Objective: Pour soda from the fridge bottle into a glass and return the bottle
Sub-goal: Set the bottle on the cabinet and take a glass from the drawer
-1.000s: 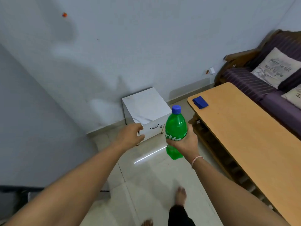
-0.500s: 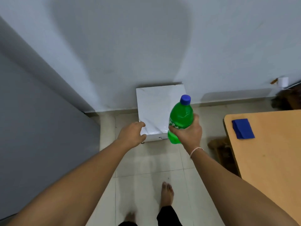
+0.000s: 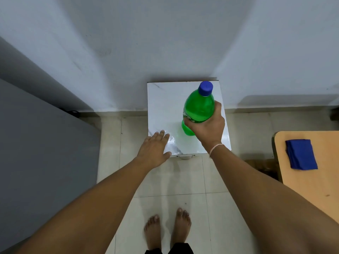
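1. Right hand (image 3: 206, 128): clenched around the lower middle of the green soda bottle (image 3: 199, 109), fingers wrapped over the label; a thin band circles the wrist.
2. Green soda bottle: capped with a blue cap (image 3: 205, 88), tilted slightly with the cap toward the wall, seen over the top of the small white fridge (image 3: 165, 107). Whether its base touches that top cannot be told.
3. Left hand (image 3: 154, 150): released and flat, fingers spread, lying at the front left corner of the white fridge top, grasping nothing.
4. Small white fridge: a glossy, marble-patterned box standing on the tiled floor (image 3: 183, 180) against the pale wall (image 3: 165, 43); only its top face and a sliver of the front edge show.
5. Tabletop (image 3: 311, 189): light wood, at the right edge of the view, well apart from the fridge; a folded blue cloth (image 3: 300, 154) lies on it near the corner.
6. Bare feet (image 3: 167, 226): side by side on the floor tiles, just in front of the fridge.
7. Grey panel (image 3: 36, 143): fills the left side, running to the wall.
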